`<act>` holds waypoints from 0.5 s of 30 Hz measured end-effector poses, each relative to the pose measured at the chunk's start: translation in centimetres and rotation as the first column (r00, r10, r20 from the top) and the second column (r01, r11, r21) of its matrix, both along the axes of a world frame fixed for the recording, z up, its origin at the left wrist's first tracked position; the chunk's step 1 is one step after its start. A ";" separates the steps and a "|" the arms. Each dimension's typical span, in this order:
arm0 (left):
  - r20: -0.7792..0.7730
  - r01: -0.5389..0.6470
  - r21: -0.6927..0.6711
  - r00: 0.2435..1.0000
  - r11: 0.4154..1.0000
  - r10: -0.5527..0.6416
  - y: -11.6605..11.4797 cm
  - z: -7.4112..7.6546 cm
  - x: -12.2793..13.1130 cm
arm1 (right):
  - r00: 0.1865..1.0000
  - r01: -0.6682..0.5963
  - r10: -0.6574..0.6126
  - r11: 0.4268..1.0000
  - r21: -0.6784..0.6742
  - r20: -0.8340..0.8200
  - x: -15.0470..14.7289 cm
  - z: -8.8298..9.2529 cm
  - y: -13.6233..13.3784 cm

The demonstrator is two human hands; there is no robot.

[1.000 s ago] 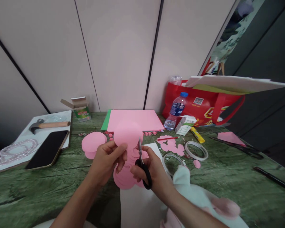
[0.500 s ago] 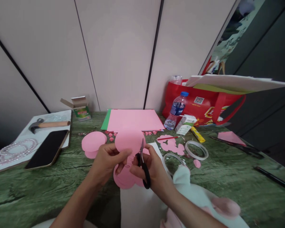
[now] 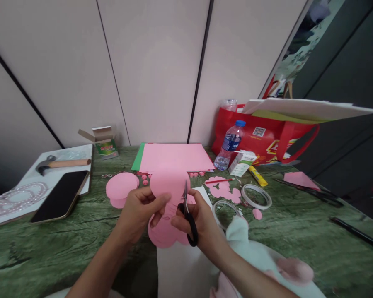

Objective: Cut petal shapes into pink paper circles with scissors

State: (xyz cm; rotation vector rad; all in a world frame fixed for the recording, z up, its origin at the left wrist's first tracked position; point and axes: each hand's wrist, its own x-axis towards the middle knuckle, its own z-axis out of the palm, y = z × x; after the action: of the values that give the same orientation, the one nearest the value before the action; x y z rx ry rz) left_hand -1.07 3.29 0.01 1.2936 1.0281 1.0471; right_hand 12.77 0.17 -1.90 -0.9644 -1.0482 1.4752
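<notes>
My left hand [image 3: 146,207] pinches a round piece of pink paper [image 3: 168,182] between thumb and fingers and holds it up above the table. In my right hand [image 3: 194,215] is a pair of scissors with black handles [image 3: 191,225], its fingers in the loops. The blades point up and away, lying against the right edge of the pink round; whether they are apart I cannot tell. Below my hands, more pink paper with rounded lobes [image 3: 164,234] rests over a white sheet [image 3: 186,265]. A stack of pink paper circles [image 3: 122,186] lies left of my left hand.
Pink sheets [image 3: 177,155] lie at the back. Rightward are a water bottle [image 3: 231,142], small carton [image 3: 242,162], glue stick [image 3: 257,176], tape rolls [image 3: 256,196], pink scraps [image 3: 224,190] and a red bag [image 3: 255,132]. A phone [image 3: 62,194], hammer [image 3: 65,164] and beads [image 3: 21,196] lie left.
The view has shifted very slightly. Both hands keep nearly the same pose, and the scissors have tilted a little at the paper's right edge.
</notes>
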 end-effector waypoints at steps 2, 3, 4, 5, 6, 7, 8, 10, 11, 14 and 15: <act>-0.005 0.002 0.013 1.000 1.000 -0.002 0.1 0.0 0.0 | 1.000 -0.002 0.002 1.000 0.001 -0.008 0.0 -0.1 0.0; -0.004 0.006 0.018 1.000 1.000 -0.006 0.1 0.1 0.0 | 1.000 -0.005 0.005 1.000 0.002 -0.011 0.0 -0.1 0.1; -0.002 0.009 0.020 1.000 1.000 -0.009 0.1 0.1 0.0 | 1.000 -0.008 0.008 1.000 0.004 -0.013 0.0 -0.1 0.1; 0.001 0.010 0.020 1.000 1.000 -0.010 0.0 0.1 0.0 | 1.000 -0.011 0.011 1.000 0.005 -0.012 0.0 0.0 0.0; 0.002 0.010 0.018 1.000 1.000 -0.010 0.0 0.1 -0.1 | 1.000 -0.011 0.011 1.000 0.006 -0.005 0.0 0.0 0.0; 0.004 0.008 0.017 1.000 1.000 -0.008 -0.1 0.1 -0.1 | 1.000 -0.005 0.005 1.000 0.003 0.008 0.1 0.0 0.0; 0.003 0.006 0.016 1.000 1.000 -0.006 -0.1 0.1 -0.1 | 1.000 0.003 -0.003 1.000 0.000 0.024 0.1 0.1 0.0; 0.004 0.000 0.014 1.000 1.000 0.000 -0.2 0.1 -0.1 | 0.998 0.018 -0.018 1.000 -0.004 0.053 0.1 0.1 -0.1; 0.007 -0.004 0.014 1.000 1.000 0.004 -0.2 0.2 -0.1 | 0.998 0.022 -0.021 1.000 -0.003 0.063 0.1 0.1 -0.1; 0.020 -0.012 0.012 1.000 1.000 0.012 -0.1 0.2 -0.1 | 0.996 0.033 -0.032 0.999 -0.010 0.089 0.0 0.0 -0.1; 0.025 -0.013 0.012 1.000 1.000 0.012 0.0 0.2 -0.1 | 0.995 0.039 -0.038 0.999 -0.014 0.098 0.0 0.0 -0.1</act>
State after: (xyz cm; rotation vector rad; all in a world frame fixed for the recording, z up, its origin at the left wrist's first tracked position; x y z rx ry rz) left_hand -1.17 3.25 0.21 1.2822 1.0135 1.0781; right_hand 12.77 0.05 -1.86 -1.0715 -1.0832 1.4190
